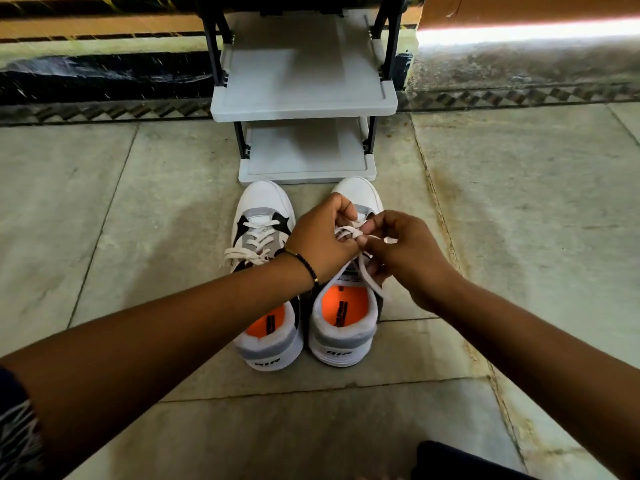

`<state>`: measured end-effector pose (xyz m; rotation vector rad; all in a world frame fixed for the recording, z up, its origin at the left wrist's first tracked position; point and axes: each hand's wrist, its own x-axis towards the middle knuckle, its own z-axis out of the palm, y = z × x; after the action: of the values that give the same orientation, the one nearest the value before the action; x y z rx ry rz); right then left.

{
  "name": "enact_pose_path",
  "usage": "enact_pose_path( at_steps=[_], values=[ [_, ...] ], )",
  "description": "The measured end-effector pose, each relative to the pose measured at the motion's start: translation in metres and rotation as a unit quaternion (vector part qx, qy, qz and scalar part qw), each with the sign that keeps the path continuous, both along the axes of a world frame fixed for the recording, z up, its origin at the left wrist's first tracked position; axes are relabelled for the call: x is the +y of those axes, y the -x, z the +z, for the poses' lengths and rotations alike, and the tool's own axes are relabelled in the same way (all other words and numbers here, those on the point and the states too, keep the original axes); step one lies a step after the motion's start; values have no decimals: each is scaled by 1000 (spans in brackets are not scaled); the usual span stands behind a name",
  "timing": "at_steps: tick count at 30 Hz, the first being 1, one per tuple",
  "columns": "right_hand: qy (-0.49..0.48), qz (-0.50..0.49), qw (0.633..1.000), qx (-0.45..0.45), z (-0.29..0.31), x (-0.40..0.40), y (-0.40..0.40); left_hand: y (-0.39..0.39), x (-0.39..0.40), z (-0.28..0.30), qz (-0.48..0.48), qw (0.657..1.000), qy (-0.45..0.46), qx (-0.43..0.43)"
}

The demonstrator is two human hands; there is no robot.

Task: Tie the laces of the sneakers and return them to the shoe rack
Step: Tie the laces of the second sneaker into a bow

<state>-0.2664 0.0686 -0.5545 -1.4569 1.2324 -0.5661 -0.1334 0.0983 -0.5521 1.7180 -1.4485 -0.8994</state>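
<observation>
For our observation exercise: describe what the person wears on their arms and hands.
Both forearms are bare. The left wrist carries a thin bracelet of dark beads with gold-coloured ones. A dark sleeve with pale markings shows at the left upper arm. No rings or gloves are visible.

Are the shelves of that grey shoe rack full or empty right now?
Empty. Both visible shelves of the shoe rack are bare; both sneakers sit on the floor before it.
</observation>
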Motion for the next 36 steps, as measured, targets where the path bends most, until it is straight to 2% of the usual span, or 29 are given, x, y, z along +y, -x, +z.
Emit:
enact_pose_path(
  at_steps=[2, 6, 10, 14, 18, 21, 24, 26, 30, 33, 36],
  values=[
    [-4, -20, 1000, 7, -8, 6, -3, 1, 1, -2, 10, 1000, 14, -26],
    [85, -12, 990, 109, -13, 9, -7, 4, 5, -3, 7, 998, 41, -56],
    [97, 5, 988, 123, -10, 10, -7, 4, 6, -5, -2, 993, 54, -105],
    [98, 15, 987, 126, -7, 13, -6, 6, 1, -9, 44, 993, 17, -104],
    [107, 26, 985, 134, -5, 14, -4, 6, -2, -8, 44, 992, -59, -105],
    [106, 22, 986, 124, -1, 12, -3, 3, -3, -1, 48, 991, -115, -44],
    [68, 14, 993, 100, 4, 9, -1, -1, -4, 13, 65, 979, -170, 95],
    [58, 18, 994, 95, 5, 8, 1, -5, -5, 22, 77, 964, -199, 157],
    [35, 27, 996, 82, 9, 5, 3, -14, -5, 28, 78, 960, -213, 166],
    [-4, 20, 999, 30, 17, -1, 8, -21, -7, 33, 70, 932, -258, 246],
    [45, 28, 996, 70, 23, -7, 16, -27, -5, 34, 80, 923, -264, 270]
  ],
)
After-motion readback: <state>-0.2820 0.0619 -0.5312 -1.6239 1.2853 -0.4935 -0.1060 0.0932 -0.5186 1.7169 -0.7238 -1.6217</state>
